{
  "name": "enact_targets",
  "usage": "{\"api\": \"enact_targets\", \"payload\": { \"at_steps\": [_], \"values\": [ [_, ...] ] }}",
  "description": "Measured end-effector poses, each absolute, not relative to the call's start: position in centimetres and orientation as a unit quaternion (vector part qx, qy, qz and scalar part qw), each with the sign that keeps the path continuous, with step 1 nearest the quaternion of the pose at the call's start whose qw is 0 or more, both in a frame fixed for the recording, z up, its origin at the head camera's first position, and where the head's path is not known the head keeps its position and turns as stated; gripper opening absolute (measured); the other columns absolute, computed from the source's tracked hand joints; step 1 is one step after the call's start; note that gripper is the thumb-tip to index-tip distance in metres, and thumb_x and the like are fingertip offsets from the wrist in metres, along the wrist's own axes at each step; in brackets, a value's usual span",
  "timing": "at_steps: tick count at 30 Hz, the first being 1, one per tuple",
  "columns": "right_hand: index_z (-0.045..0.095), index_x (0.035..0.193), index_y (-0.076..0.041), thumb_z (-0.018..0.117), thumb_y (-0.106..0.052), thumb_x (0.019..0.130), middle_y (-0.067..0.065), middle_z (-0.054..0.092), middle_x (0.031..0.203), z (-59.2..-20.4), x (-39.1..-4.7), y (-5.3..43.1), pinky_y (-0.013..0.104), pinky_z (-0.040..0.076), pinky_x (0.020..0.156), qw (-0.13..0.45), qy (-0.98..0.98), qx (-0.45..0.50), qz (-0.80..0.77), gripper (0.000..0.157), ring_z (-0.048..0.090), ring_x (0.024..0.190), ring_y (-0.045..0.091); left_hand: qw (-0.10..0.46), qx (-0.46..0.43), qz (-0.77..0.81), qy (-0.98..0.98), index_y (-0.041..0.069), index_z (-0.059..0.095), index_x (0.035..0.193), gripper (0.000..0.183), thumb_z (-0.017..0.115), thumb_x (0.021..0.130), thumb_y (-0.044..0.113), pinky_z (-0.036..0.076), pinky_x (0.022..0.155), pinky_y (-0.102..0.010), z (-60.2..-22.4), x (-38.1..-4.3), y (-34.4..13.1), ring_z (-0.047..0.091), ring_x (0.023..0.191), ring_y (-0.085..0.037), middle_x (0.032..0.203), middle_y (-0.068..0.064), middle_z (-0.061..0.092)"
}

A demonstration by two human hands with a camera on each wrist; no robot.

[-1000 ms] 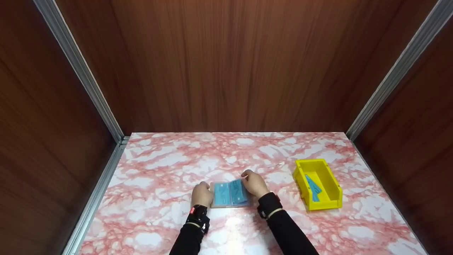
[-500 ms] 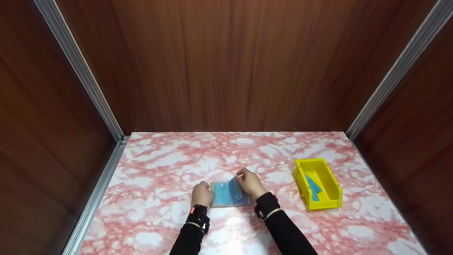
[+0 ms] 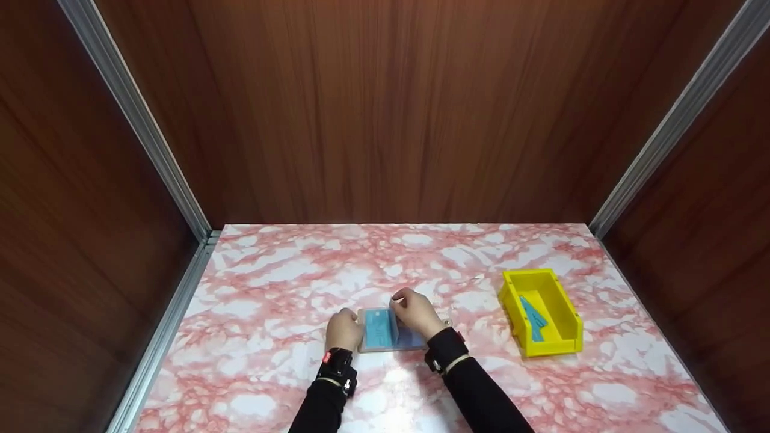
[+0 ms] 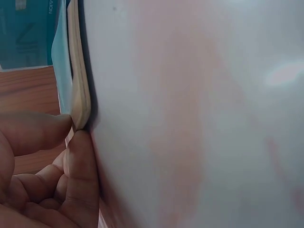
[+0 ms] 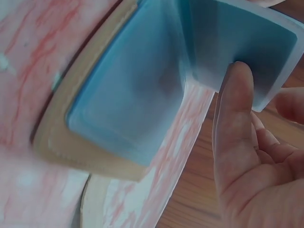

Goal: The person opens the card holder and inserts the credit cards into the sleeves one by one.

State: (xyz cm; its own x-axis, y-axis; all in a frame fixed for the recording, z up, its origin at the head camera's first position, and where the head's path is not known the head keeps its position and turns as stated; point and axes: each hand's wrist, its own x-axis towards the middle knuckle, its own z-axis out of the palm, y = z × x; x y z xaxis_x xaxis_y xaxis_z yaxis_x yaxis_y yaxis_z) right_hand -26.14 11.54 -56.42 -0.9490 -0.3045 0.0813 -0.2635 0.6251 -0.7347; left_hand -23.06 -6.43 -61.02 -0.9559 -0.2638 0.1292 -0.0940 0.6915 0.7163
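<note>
An open card holder with a beige cover (image 5: 90,159) and clear plastic sleeves lies on the table in the head view. My left hand (image 3: 344,331) pinches its left edge between thumb and finger, as the left wrist view shows. A blue card (image 3: 377,329) fills the sleeve on that side. With thumb and finger, my right hand (image 3: 417,313) holds a raised sleeve page (image 5: 268,45) near its outer edge, the page standing steeply up from the middle. Under it, in the right wrist view, the right-side sleeve (image 5: 128,95) lies on the cover.
To the right on the marbled red-and-white table (image 3: 289,264) stands a yellow bin (image 3: 553,347). Several blue cards (image 3: 532,319) lie in it, overlapping. Brown wood-grain panels (image 3: 385,120) with metal corner rails (image 3: 138,114) enclose the table at the back and sides.
My right hand has moved left, lifting the right-hand sleeve page from nearly flat to steeply raised towards the middle. The left hand and the yellow bin have stayed in place.
</note>
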Motion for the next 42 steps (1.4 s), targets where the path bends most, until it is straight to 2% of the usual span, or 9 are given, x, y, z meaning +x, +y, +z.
{"api": "enact_targets", "payload": {
  "at_steps": [3,7,11,15,21,29,32,37,42],
  "values": [
    [0.062,0.106,-0.001,0.061,-0.02,0.098,0.002,0.062,0.076,-56.5,-26.0,11.2,0.035,0.051,0.065,0.032,0.903,-0.158,-0.398,0.021,0.062,0.062,0.016,0.111,0.097,-0.384,-0.912,-0.003,0.066,0.087,0.014,0.07,0.074,0.002,0.05,0.075,-0.047,-61.0,-23.1,-6.4,0.064,0.08,-0.037,0.081,-0.017,0.066],
    [0.062,0.102,-0.001,0.062,-0.022,0.098,0.002,0.062,0.071,-56.7,-25.9,10.8,0.031,0.051,0.056,0.048,0.897,-0.156,-0.411,0.021,0.063,0.057,0.016,0.113,0.095,-0.388,-0.91,-0.003,0.066,0.087,0.014,0.07,0.074,0.002,0.051,0.075,-0.048,-61.1,-23.0,-6.5,0.064,0.079,-0.037,0.08,-0.017,0.066],
    [0.062,0.099,-0.001,0.063,-0.02,0.097,0.008,0.067,0.071,-56.7,-25.9,10.6,0.027,0.05,0.051,0.061,0.887,-0.157,-0.43,0.019,0.066,0.058,0.022,0.12,0.089,-0.388,-0.909,-0.003,0.066,0.085,0.014,0.07,0.072,0.001,0.051,0.074,-0.048,-61.1,-23.0,-6.5,0.064,0.078,-0.037,0.079,-0.017,0.066],
    [0.063,0.1,0.0,0.064,-0.016,0.096,0.011,0.069,0.076,-56.8,-25.9,10.6,0.026,0.052,0.052,0.066,0.886,-0.157,-0.432,0.017,0.068,0.061,0.025,0.121,0.087,-0.388,-0.91,-0.003,0.066,0.084,0.015,0.07,0.071,0.001,0.051,0.073,-0.047,-61.1,-23.0,-6.6,0.064,0.078,-0.037,0.078,-0.016,0.066],
    [0.063,0.099,-0.001,0.064,-0.016,0.095,0.009,0.068,0.076,-56.9,-26.0,10.7,0.027,0.053,0.054,0.066,0.888,-0.158,-0.427,0.016,0.068,0.06,0.024,0.116,0.091,-0.387,-0.91,-0.002,0.066,0.084,0.014,0.071,0.072,0.003,0.05,0.074,-0.047,-61.1,-22.9,-6.7,0.064,0.079,-0.038,0.079,-0.016,0.066],
    [0.062,0.105,0.0,0.062,-0.017,0.097,0.013,0.069,0.08,-56.8,-25.9,11.3,0.03,0.052,0.057,0.069,0.889,-0.167,-0.42,0.019,0.069,0.066,0.031,0.123,0.089,-0.389,-0.909,-0.001,0.065,0.084,0.014,0.07,0.071,0.002,0.05,0.073,-0.048,-61.2,-23.0,-6.6,0.064,0.078,-0.038,0.078,-0.016,0.066],
    [0.062,0.106,0.001,0.062,-0.017,0.097,0.011,0.068,0.08,-56.8,-25.9,11.8,0.032,0.052,0.057,0.059,0.892,-0.168,-0.415,0.02,0.068,0.063,0.028,0.126,0.087,-0.385,-0.91,-0.002,0.065,0.084,0.014,0.07,0.071,0.002,0.05,0.073,-0.047,-61.2,-23.0,-6.6,0.064,0.078,-0.038,0.078,-0.016,0.066],
    [0.063,0.106,-0.002,0.062,-0.019,0.097,0.005,0.067,0.083,-56.7,-26.1,12.9,0.033,0.051,0.062,0.04,0.901,-0.166,-0.399,0.019,0.062,0.062,0.015,0.126,0.085,-0.384,-0.911,-0.002,0.065,0.084,0.014,0.069,0.071,0.001,0.051,0.073,-0.047,-61.1,-22.9,-6.6,0.064,0.077,-0.036,0.077,-0.016,0.066],
    [0.064,0.105,-0.003,0.062,-0.019,0.097,0.007,0.066,0.088,-56.1,-26.1,14.1,0.038,0.051,0.069,0.025,0.908,-0.158,-0.386,0.017,0.061,0.071,0.018,0.125,0.083,-0.387,-0.91,-0.002,0.065,0.085,0.014,0.069,0.071,0.001,0.051,0.072,-0.046,-61.0,-22.7,-6.6,0.064,0.076,-0.036,0.077,-0.015,0.065]
  ]
}}
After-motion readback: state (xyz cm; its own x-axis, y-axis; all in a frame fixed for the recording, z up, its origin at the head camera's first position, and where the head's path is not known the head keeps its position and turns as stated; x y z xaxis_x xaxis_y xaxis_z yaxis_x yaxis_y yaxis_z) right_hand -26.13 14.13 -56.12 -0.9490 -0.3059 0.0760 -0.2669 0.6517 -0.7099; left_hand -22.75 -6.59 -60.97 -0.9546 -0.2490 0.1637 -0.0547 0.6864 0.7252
